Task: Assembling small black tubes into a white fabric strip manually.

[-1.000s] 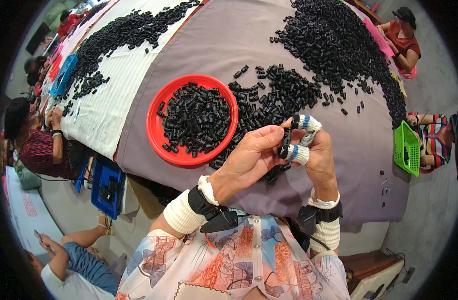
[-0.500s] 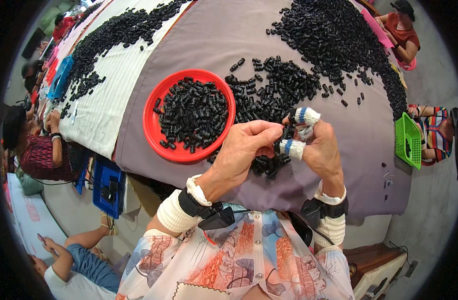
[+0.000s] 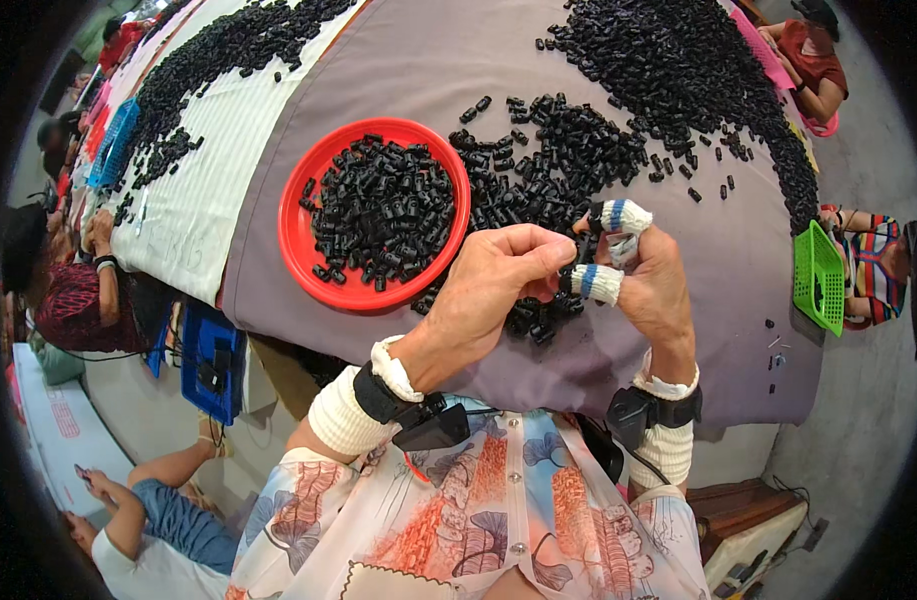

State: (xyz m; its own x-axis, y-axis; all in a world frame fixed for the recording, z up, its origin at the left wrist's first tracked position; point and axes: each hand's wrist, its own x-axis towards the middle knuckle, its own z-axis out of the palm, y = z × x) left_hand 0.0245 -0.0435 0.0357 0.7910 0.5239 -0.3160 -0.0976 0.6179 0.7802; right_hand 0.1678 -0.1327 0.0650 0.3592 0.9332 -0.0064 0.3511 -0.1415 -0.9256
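In front of my chest both hands meet over the purple-grey tablecloth [image 3: 378, 70]. My right hand [image 3: 650, 285], with white-and-blue knitted covers on some fingertips, pinches a small black cylindrical piece [image 3: 582, 246]. My left hand [image 3: 483, 280] is closed, thumb against the curled fingers, its tips right at that same piece. Whether the left fingers hold a second part is hidden. Beneath and beyond the hands lies a loose pile of similar black pieces [image 3: 578, 150]. Left of them a round red tray [image 3: 294, 235] holds many more.
A bigger heap of black pieces [image 3: 668, 60] covers the table's far right. A green basket [image 3: 818, 280] stands at the right edge. Left is a white-covered table [image 3: 213, 150] with more pieces and a blue basket [image 3: 115, 145]. Several people sit around; a blue crate [image 3: 210, 360] is below left.
The view has shifted slightly, so the tray appears a little higher and further left. Both hands stay together at the small black piece, with only slight finger movement.
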